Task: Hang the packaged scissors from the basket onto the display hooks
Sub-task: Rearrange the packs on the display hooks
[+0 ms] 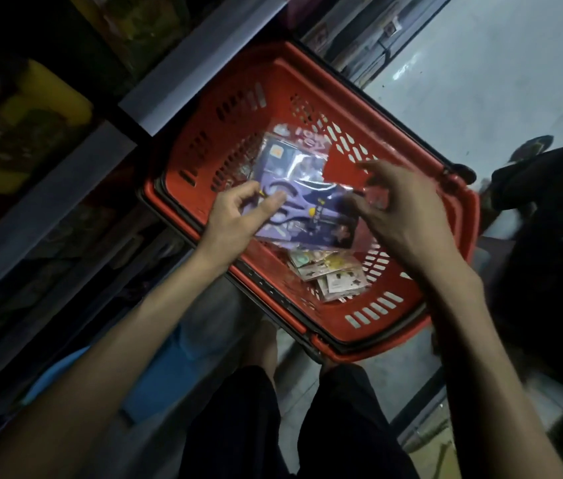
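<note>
Dim overall; the brightest patch is the pale floor at upper right, carrying a soft sheen, while the shelves at left sink to near-black. Glare streaks the clear wrap of the scissors pack; right hand motion-smeared, left hand sharper. Wide-angle distortion bends straight lines toward the edges; corners murky and soft.

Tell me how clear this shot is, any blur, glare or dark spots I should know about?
Head view: the right hand is motion-blurred, so its grip is unclear; the left hand, pinching the packaged scissors, is sharper; glare streaks their plastic wrap; the shelves are nearly black, the floor brightly lit.
</note>
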The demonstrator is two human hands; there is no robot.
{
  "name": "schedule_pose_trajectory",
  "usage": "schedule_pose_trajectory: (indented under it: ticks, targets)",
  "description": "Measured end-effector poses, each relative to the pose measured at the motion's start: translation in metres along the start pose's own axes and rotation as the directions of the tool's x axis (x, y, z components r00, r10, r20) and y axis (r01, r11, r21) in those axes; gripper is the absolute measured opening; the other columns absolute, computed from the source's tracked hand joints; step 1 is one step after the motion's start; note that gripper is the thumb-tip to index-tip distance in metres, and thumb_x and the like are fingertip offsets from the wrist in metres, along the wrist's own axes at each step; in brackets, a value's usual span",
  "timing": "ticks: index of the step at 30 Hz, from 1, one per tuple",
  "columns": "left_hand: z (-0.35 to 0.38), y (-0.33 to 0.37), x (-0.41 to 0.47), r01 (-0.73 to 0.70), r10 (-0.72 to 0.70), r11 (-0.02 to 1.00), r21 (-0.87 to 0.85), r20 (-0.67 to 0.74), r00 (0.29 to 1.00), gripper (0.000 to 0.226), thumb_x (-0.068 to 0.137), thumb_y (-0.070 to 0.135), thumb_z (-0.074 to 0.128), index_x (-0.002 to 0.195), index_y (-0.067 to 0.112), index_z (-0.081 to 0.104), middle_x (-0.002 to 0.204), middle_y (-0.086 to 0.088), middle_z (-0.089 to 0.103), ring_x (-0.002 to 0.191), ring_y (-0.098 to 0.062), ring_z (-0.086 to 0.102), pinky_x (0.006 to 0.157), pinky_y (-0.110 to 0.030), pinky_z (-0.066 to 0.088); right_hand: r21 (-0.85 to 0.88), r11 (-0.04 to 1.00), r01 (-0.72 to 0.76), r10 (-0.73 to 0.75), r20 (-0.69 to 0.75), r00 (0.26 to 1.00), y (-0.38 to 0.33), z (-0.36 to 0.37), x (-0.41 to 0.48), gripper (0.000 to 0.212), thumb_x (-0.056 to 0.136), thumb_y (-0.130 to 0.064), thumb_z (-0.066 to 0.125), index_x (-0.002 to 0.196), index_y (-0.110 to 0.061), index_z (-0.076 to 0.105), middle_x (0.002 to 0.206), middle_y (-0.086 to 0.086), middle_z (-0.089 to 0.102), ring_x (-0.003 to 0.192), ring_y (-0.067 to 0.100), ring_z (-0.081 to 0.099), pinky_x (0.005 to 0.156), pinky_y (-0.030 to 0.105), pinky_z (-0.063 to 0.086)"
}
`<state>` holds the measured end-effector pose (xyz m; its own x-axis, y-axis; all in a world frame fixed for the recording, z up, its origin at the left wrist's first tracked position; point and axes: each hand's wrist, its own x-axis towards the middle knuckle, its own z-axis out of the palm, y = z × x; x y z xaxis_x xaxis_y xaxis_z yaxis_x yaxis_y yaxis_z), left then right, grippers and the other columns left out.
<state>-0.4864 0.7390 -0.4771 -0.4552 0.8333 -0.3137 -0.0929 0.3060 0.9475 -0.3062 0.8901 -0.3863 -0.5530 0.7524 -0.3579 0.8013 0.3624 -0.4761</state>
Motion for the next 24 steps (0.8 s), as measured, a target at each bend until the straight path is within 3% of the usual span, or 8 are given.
schedule_pose_trajectory:
  ticks: [2, 5, 8, 12, 14, 16, 19, 24]
  targets:
    - [0.001, -0.001, 0.001, 0.021, -0.022, 1.0, -0.018, -0.075, 0.997, 0.025, 0.1, 0.027, 0.072, 0.093, 0.002, 0.072, 0.078, 0.006, 0.068, 0.073, -0.005, 0.06, 0.069, -0.027, 0.049, -0.066, 0.992, -0.105, 0.086, -0.246, 0.965, 0.009, 0.003, -0.006, 0.056, 0.097, -0.045, 0.065, 0.145, -0.02, 0.052, 0.141, 0.005, 0.06, 0.129, 0.021, 0.056, 0.108, 0.039, 0.046]
    - [0.003, -0.006, 0.008, 0.071, -0.093, 0.988, -0.14, -0.162, 0.982, 0.029, 0.099, 0.034, 0.069, 0.103, 0.006, 0.078, 0.098, -0.018, 0.078, 0.088, -0.025, 0.067, 0.083, -0.049, 0.056, 0.224, 0.96, -0.169, 0.256, -0.451, 0.855, 0.016, 0.012, -0.026, 0.036, 0.094, -0.042, 0.07, 0.121, -0.021, 0.058, 0.119, 0.002, 0.065, 0.111, 0.017, 0.062, 0.096, 0.036, 0.052]
    - [0.007, -0.007, 0.011, 0.073, -0.116, 0.977, -0.201, -0.213, 0.97, 0.028, 0.095, 0.043, 0.069, 0.102, 0.018, 0.081, 0.1, -0.017, 0.073, 0.091, -0.026, 0.062, 0.084, -0.045, 0.048, 0.578, 0.774, -0.257, 0.462, -0.239, 0.854, 0.011, 0.037, -0.047, 0.028, 0.092, -0.042, 0.075, 0.094, -0.019, 0.059, 0.088, -0.006, 0.064, 0.078, 0.003, 0.057, 0.078, 0.028, 0.05]
    - [0.01, -0.005, 0.009, 0.068, -0.115, 0.975, -0.212, -0.219, 0.969, 0.018, 0.098, 0.033, 0.066, 0.093, 0.024, 0.081, 0.09, -0.006, 0.073, 0.084, -0.022, 0.063, 0.078, -0.04, 0.048, 0.831, 0.314, -0.46, 0.431, 0.307, 0.849, -0.005, 0.079, -0.037, 0.057, 0.078, -0.069, 0.077, 0.108, -0.021, 0.07, 0.097, -0.01, 0.075, 0.089, 0.007, 0.069, 0.084, 0.031, 0.051]
    - [0.011, -0.005, 0.006, 0.062, -0.106, 0.968, -0.242, -0.176, 0.979, 0.02, 0.098, 0.029, 0.067, 0.103, 0.016, 0.081, 0.102, -0.01, 0.079, 0.096, -0.03, 0.074, 0.087, -0.044, 0.055, 0.912, 0.138, -0.387, 0.434, 0.296, 0.851, -0.023, 0.088, -0.018, 0.053, 0.086, -0.057, 0.076, 0.122, -0.019, 0.068, 0.102, -0.009, 0.078, 0.091, 0.005, 0.073, 0.082, 0.027, 0.055]
    - [0.012, -0.005, 0.004, 0.058, -0.094, 0.969, -0.242, -0.138, 0.986, 0.024, 0.098, 0.027, 0.068, 0.111, 0.012, 0.08, 0.111, -0.012, 0.08, 0.108, -0.032, 0.075, 0.096, -0.046, 0.056, 0.968, -0.011, -0.251, 0.536, 0.218, 0.816, -0.04, 0.087, 0.001, 0.03, 0.092, -0.033, 0.077, 0.116, -0.017, 0.069, 0.096, -0.006, 0.079, 0.077, 0.0, 0.072, 0.073, 0.024, 0.061]
    - [0.012, -0.007, 0.004, 0.04, -0.06, 0.988, -0.15, -0.13, 0.99, 0.025, 0.101, 0.035, 0.064, 0.115, 0.019, 0.078, 0.115, -0.003, 0.08, 0.109, -0.018, 0.073, 0.098, -0.039, 0.054, 0.986, 0.021, -0.165, 0.655, 0.111, 0.747, -0.054, 0.084, 0.016, 0.015, 0.091, -0.025, 0.079, 0.098, -0.024, 0.066, 0.095, -0.001, 0.077, 0.083, 0.012, 0.075, 0.082, 0.039, 0.063]
    - [0.015, -0.005, -0.004, 0.033, -0.027, 0.999, 0.041, -0.136, 0.99, 0.042, 0.104, 0.053, 0.05, 0.086, 0.021, 0.072, 0.084, 0.014, 0.07, 0.08, -0.005, 0.059, 0.077, -0.037, 0.047, 0.997, 0.072, -0.039, 0.657, -0.018, 0.753, -0.036, 0.061, 0.0, 0.038, 0.083, -0.005, 0.082, 0.112, -0.022, 0.064, 0.106, 0.009, 0.078, 0.093, 0.029, 0.077, 0.087, 0.053, 0.063]
